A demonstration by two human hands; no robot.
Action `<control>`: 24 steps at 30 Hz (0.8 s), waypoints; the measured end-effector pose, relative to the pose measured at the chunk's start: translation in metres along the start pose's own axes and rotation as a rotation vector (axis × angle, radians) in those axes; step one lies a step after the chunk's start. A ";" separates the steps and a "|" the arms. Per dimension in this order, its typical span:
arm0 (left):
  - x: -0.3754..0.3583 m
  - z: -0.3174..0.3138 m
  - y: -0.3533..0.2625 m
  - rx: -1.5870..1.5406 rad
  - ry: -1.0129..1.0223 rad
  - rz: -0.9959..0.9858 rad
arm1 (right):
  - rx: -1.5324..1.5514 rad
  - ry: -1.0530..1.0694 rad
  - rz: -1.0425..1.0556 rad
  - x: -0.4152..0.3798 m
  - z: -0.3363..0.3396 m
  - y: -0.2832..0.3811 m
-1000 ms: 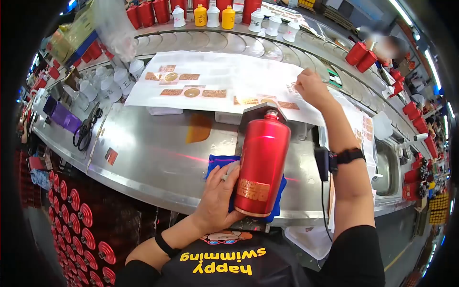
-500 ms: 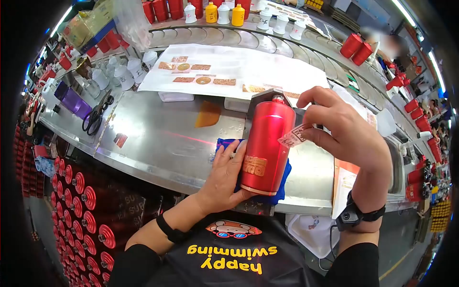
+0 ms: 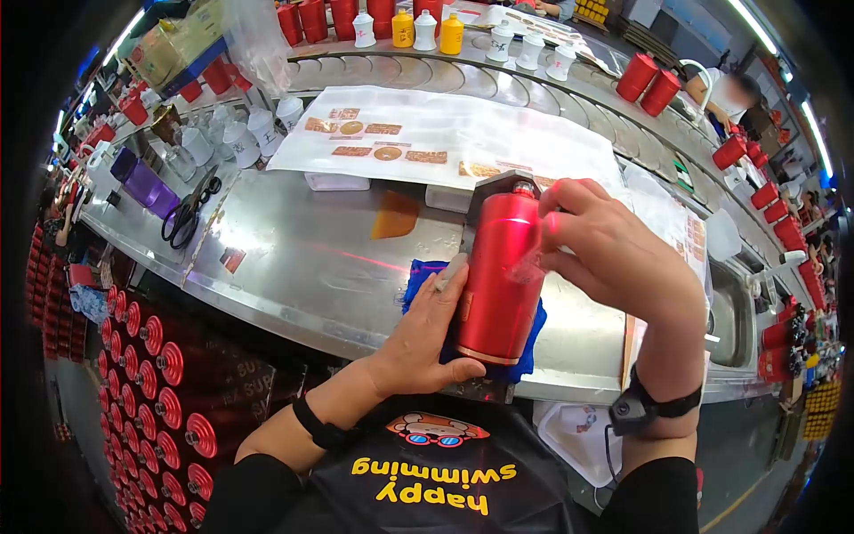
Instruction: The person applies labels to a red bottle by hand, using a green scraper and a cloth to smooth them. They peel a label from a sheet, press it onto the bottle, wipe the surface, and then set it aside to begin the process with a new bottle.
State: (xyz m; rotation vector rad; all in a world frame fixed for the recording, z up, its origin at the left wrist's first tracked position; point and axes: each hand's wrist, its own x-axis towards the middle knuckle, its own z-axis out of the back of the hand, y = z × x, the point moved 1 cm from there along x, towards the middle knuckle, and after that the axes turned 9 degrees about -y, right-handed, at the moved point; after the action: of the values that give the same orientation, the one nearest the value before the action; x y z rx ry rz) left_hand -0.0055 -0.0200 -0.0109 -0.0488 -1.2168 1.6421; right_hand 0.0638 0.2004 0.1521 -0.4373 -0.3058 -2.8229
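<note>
A red bottle (image 3: 503, 276) with a metal neck lies on a dark holder over a blue cloth (image 3: 531, 349), its base toward me. My left hand (image 3: 422, 338) rests against the bottle's left side, fingers along it and thumb near the base. Pinched in my right hand (image 3: 605, 240) is a small clear sticker (image 3: 527, 267) with faint print, held at the bottle's right side. Little of the bottle's gold label shows at its left edge. Behind the bottle lies a white sheet (image 3: 498, 133) of gold and red stickers.
Black scissors (image 3: 185, 218) and a purple container (image 3: 147, 187) lie at the left of the metal table (image 3: 311, 294). An amber piece (image 3: 395, 216) lies mid-table. Red bottles stand in rows at lower left. A conveyor (image 3: 400, 69) runs behind. A co-worker (image 3: 731, 96) is at upper right.
The bottle has rolled so its gold label faces left, nearly out of view. My right hand has moved slightly left over the bottle with the sticker. The whole view has shifted a little.
</note>
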 end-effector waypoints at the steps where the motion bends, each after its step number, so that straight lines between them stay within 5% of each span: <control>1: 0.002 0.002 -0.001 -0.065 -0.010 0.052 | -0.056 0.009 -0.028 0.002 -0.009 -0.004; 8: 0.058 -0.006 -0.010 -0.428 -0.216 0.402 | -0.035 -0.043 -0.084 0.007 -0.027 -0.018; 13: 0.084 -0.015 -0.005 -0.274 -0.178 0.388 | 0.046 -0.227 -0.123 0.005 -0.036 -0.023; 16: 0.080 -0.018 -0.005 -0.306 -0.174 0.410 | 0.037 -0.613 -0.240 -0.010 -0.054 -0.029; 24: 0.069 -0.018 -0.010 -0.458 -0.184 0.443 | 0.421 -0.613 -0.534 -0.050 -0.099 -0.005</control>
State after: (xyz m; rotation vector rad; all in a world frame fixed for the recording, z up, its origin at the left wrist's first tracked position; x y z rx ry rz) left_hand -0.0201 0.0429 0.0218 -0.4925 -1.8029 1.7291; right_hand 0.0823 0.1919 0.0434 -1.2672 -1.2745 -2.8917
